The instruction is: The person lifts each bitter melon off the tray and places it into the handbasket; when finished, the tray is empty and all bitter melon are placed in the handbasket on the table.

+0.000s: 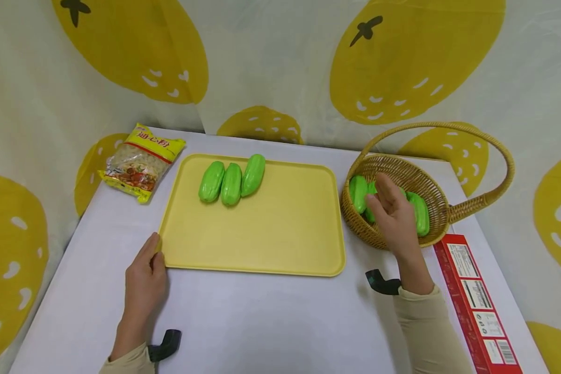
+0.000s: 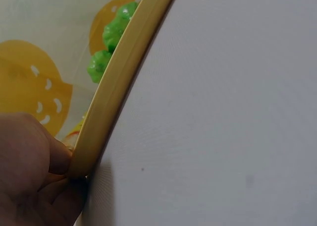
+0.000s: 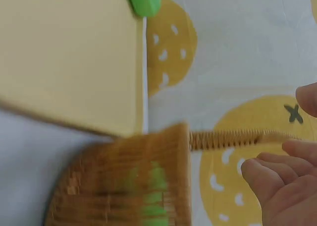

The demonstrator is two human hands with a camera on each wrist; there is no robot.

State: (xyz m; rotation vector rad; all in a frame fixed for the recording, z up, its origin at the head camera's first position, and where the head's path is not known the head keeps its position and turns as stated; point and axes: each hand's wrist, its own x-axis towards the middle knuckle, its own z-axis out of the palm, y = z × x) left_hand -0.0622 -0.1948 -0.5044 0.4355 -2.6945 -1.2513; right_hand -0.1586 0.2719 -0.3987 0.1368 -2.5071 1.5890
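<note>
Three glossy green, ridged, gourd-like vegetables (image 1: 231, 184) lie side by side at the back left of a yellow tray (image 1: 280, 234). At the tray's near left corner, my left hand (image 1: 146, 275) holds the rim between thumb and fingers. The left wrist view shows the hand (image 2: 29, 171) at the end of the tray's edge (image 2: 116, 82). Over the wicker basket (image 1: 437, 192) is my right hand (image 1: 395, 218), fingers loosely extended and nothing seen in them. Several more green vegetables (image 1: 421, 213) lie in the basket, partly hidden by that hand.
A yellow noodle packet (image 1: 140, 161) lies left of the tray. The basket's tall handle (image 1: 449, 126) arches up and leans right. A red box with white labels (image 1: 477, 301) lies along the table's right side. A patterned curtain (image 1: 266, 52) hangs behind the table.
</note>
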